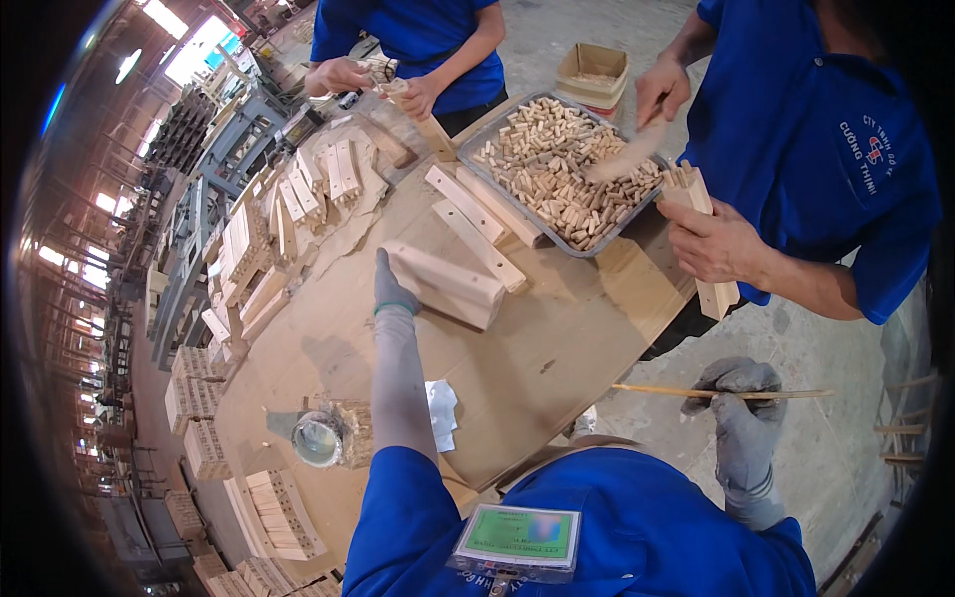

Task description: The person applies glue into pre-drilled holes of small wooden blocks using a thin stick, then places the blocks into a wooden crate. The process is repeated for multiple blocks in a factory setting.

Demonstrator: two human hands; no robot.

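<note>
My left hand (pixel 394 286), in a grey glove, reaches over the table and grips the left end of a pale wooden block (pixel 445 285); some of its fingers are hidden. Just beyond lie two slimmer wooden strips (pixel 479 245) with drilled holes. At the right, past the table's edge, my gloved right hand (pixel 734 386) is closed around a thin wooden stick (pixel 637 389) held roughly level. A grey tray (pixel 587 249) full of short wooden dowels stands at the far side of the table.
Two co-workers in blue shirts stand opposite, one (pixel 711 234) holding a wooden piece beside the tray. A glass jar (pixel 318 439) and white paper (pixel 442 413) sit near my left arm. Stacked wooden parts (pixel 244 249) line the left side. A carton (pixel 593 75) stands beyond the tray.
</note>
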